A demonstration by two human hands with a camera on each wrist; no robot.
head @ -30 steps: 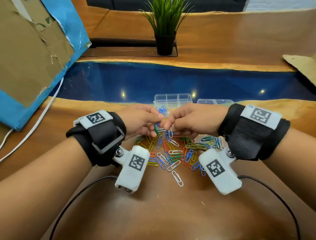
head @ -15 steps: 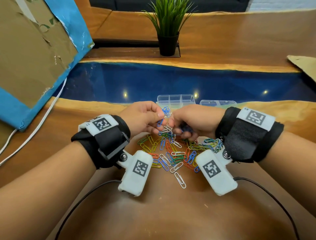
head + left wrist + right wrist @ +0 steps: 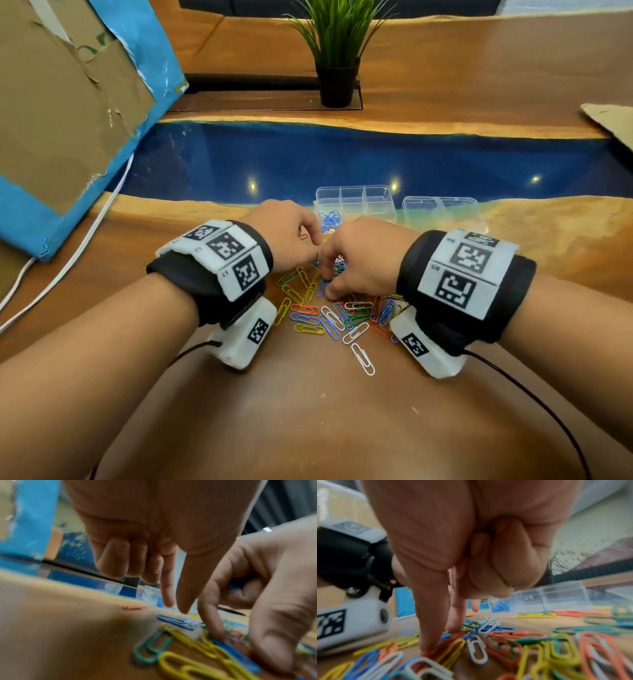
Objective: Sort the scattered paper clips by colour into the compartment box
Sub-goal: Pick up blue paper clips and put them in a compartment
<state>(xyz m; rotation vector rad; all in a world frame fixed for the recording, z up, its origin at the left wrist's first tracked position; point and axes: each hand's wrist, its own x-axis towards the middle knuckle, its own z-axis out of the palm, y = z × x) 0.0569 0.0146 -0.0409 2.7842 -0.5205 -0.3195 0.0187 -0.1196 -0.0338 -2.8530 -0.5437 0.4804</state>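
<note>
A pile of coloured paper clips [image 3: 337,317] lies on the wooden table between my hands. The clear compartment box [image 3: 376,192] stands just beyond, with blue clips [image 3: 330,219] in its near-left cell. My right hand [image 3: 325,290] reaches down into the pile. Its thumb and forefinger pinch a blue clip [image 3: 445,634], and more blue [image 3: 235,586] shows inside its curled fingers. My left hand [image 3: 176,608] points thumb and forefinger down just over another blue clip [image 3: 173,620]; its other fingers are curled, and nothing shows between the tips.
A clear lid or second box [image 3: 442,209] sits right of the compartment box. A potted plant [image 3: 337,51] stands at the back. Blue-edged cardboard [image 3: 68,102] leans at the left with a white cable [image 3: 72,253] beside it. Black wrist cables trail toward me.
Both hands have dropped from fiddling with clips together above the pile to reaching into it. The right hand now pinches a clip on the table, and the left fingers have parted from the right.
</note>
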